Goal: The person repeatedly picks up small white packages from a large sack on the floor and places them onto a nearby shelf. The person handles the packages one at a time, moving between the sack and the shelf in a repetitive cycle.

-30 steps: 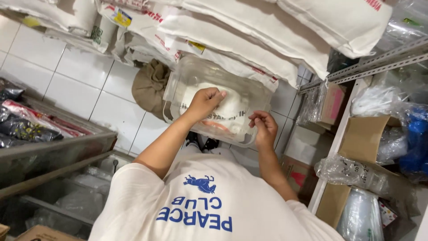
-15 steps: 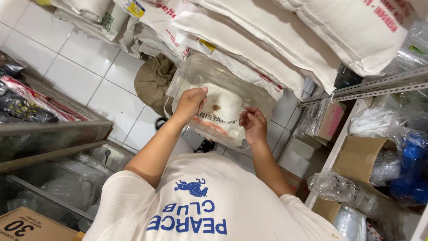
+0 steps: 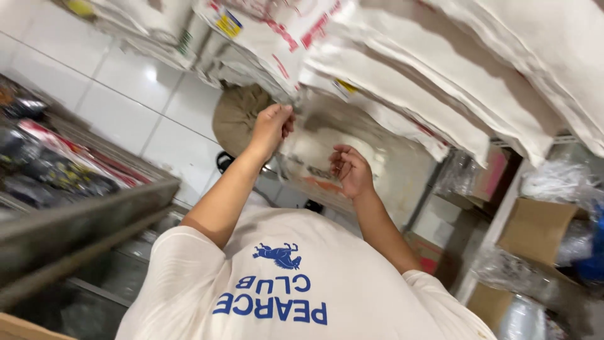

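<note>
Here: left hand (image 3: 272, 128) pinches top edge of clear plastic bag (image 3: 327, 157), grip narrow on film. Right hand (image 3: 350, 170) half-curled, grip loose against bag front. Bag, white contents inside, hangs under stacked white sacks (image 3: 440, 75). Brown cloth bundle (image 3: 236, 113) behind, tiled wall (image 3: 126, 107) beyond.

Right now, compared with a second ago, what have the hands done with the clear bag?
The left hand slid from the face of the clear bag to its top corner, fingers curled; blur hides any grip. The right hand left the lower edge and is open. The bag stays under the white sacks.
</note>
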